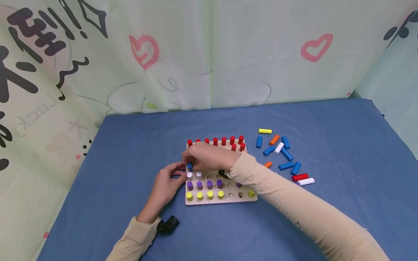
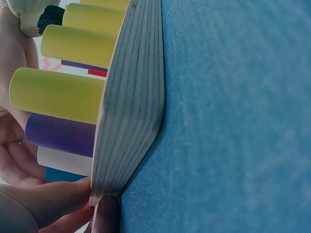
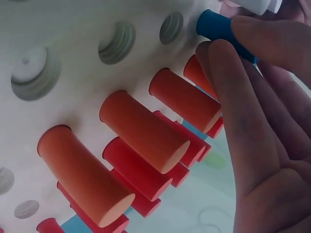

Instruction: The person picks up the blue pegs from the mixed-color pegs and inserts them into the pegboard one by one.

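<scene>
Blue peg [image 3: 214, 26] pinched between thumb and fingers [image 3: 243, 111] of the right hand [image 1: 212, 156], lower end at the surface of the wooden pegboard [image 1: 215, 202], at the left end of a row directly in front of the orange pegs [image 3: 141, 131] and directly behind the white pegs [image 1: 199, 175]; how deep in its hole, cannot tell. Left hand [image 1: 166, 185] at the left edge of the pegboard, thumb on top and a finger below, edge pinched between, as seen from the left wrist. Right sleeve [image 1: 303, 210] slanting in from the lower right, over the right part of the pegboard. Red pegs [image 1: 215, 141] upright along the back edge, seven in the last row, more in the row before it. Two white pegs in view at the left of their row. Purple pegs [image 1: 209, 185] in front of those, four side by side from the left and one farther right, past an open hole. Yellow pegs [image 1: 210, 195] in the front row, four from the left, then two open holes, then one at the right end. Right of the pegboard, loose pegs [image 1: 286, 165] lying on the blue table [image 1: 343, 145], mainly blue, with orange, white, red and yellow among them. Behind the table, pale curtain [image 1: 241, 47] with pink hearts [image 1: 153, 50].
</scene>
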`<control>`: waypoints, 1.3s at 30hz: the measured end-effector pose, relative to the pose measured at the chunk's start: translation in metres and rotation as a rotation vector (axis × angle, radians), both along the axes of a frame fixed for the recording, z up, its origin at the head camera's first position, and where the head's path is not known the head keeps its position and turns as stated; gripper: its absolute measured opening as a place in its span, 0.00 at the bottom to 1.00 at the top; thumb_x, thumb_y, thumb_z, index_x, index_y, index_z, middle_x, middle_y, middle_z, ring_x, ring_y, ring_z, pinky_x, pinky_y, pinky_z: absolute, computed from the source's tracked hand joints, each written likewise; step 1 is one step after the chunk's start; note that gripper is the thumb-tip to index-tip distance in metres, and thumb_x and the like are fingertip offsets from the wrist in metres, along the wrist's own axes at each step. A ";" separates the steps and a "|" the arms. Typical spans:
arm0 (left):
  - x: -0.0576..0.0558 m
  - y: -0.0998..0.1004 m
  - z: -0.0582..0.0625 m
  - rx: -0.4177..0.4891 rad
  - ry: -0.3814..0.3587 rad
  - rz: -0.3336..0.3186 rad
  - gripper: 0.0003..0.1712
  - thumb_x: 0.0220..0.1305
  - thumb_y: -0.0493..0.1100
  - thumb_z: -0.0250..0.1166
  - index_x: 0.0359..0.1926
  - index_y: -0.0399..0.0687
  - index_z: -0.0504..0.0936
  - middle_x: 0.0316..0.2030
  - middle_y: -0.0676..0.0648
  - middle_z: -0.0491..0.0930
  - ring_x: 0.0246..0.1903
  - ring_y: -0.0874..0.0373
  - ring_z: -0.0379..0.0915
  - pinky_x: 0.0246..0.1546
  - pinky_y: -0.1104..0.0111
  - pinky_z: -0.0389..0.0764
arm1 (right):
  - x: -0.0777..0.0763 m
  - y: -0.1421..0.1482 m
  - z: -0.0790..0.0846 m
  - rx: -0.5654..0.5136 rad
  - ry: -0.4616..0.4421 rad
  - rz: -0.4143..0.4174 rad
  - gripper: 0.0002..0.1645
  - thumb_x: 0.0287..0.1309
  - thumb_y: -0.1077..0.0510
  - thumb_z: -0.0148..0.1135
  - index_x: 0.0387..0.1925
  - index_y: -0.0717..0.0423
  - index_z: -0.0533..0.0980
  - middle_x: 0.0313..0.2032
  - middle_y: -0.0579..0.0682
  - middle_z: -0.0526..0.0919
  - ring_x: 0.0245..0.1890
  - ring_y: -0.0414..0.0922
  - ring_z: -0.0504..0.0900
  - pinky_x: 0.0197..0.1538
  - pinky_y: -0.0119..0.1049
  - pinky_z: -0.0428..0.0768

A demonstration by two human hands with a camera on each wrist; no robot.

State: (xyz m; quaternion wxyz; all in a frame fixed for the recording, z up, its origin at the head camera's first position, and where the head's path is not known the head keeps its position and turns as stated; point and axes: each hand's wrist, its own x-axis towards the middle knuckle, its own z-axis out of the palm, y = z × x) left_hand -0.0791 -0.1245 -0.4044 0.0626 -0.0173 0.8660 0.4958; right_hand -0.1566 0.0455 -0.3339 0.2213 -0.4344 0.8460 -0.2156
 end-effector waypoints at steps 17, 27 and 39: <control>-0.002 0.002 0.000 0.014 0.008 -0.018 0.24 0.65 0.35 0.67 0.62 0.37 0.78 0.55 0.40 0.82 0.48 0.49 0.82 0.45 0.61 0.86 | 0.009 0.014 0.017 -0.070 -0.011 -0.031 0.11 0.63 0.66 0.63 0.47 0.57 0.82 0.44 0.50 0.86 0.48 0.43 0.84 0.55 0.36 0.82; -0.001 0.002 0.000 0.000 -0.009 -0.006 0.23 0.65 0.35 0.67 0.62 0.40 0.79 0.53 0.41 0.83 0.47 0.51 0.81 0.45 0.61 0.85 | 0.013 0.030 0.023 -0.092 0.045 -0.043 0.11 0.64 0.65 0.63 0.47 0.57 0.82 0.43 0.50 0.87 0.44 0.41 0.85 0.52 0.35 0.83; 0.000 0.001 0.001 -0.007 -0.022 -0.004 0.24 0.65 0.35 0.67 0.62 0.41 0.79 0.54 0.42 0.83 0.48 0.52 0.81 0.46 0.61 0.85 | 0.015 0.053 0.029 -0.057 0.081 -0.112 0.13 0.63 0.64 0.65 0.50 0.58 0.82 0.46 0.53 0.86 0.46 0.48 0.85 0.51 0.41 0.83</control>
